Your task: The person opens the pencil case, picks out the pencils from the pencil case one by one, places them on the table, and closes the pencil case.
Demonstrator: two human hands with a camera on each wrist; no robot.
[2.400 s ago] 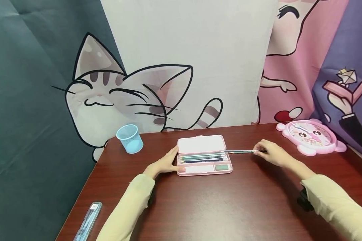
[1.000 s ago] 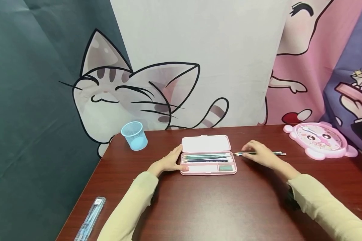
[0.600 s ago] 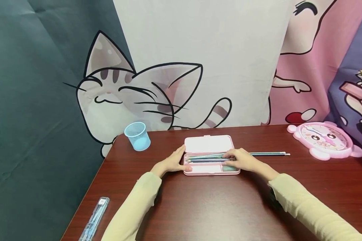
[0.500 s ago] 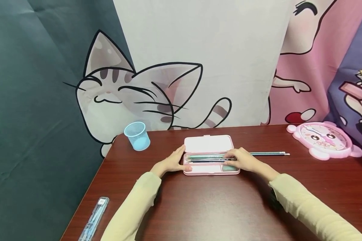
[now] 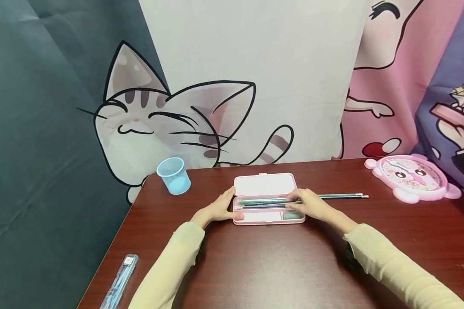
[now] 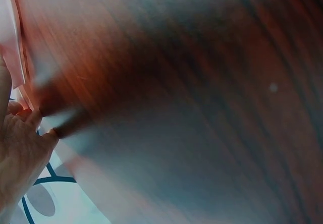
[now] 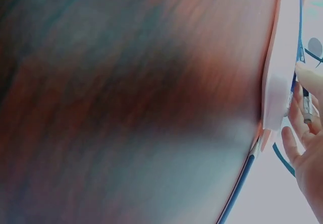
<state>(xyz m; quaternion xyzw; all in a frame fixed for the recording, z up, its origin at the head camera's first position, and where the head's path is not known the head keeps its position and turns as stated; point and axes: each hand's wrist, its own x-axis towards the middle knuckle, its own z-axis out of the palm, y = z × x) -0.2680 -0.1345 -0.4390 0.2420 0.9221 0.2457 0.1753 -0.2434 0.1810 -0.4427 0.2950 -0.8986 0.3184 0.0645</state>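
A pink pencil case (image 5: 268, 217) lies with its lid (image 5: 264, 185) folded back on the brown table. Several pencils (image 5: 261, 201) lie in its long compartment, and a green eraser (image 5: 291, 215) sits in the small front-right one. My left hand (image 5: 215, 210) rests at the case's left end, thumb on the front corner and straight fingers by the hinge. At the right end, my right hand (image 5: 308, 204) pinches pencils over the compartment; the right wrist view shows a pencil end (image 7: 307, 108) between its fingers. How many it holds is hidden.
More pencils (image 5: 344, 196) lie on the table (image 5: 255, 266) right of the case. A blue mesh cup (image 5: 174, 176) stands back left, a clear-blue slim box (image 5: 120, 281) lies front left, and a pink clock (image 5: 411, 178) is back right. A cartoon-printed cloth (image 5: 255, 64) hangs behind.
My right hand has left the pencils on the table, moved left and taken hold of pencils in the case. Those pencils have shifted slightly. My left hand stays at the case.
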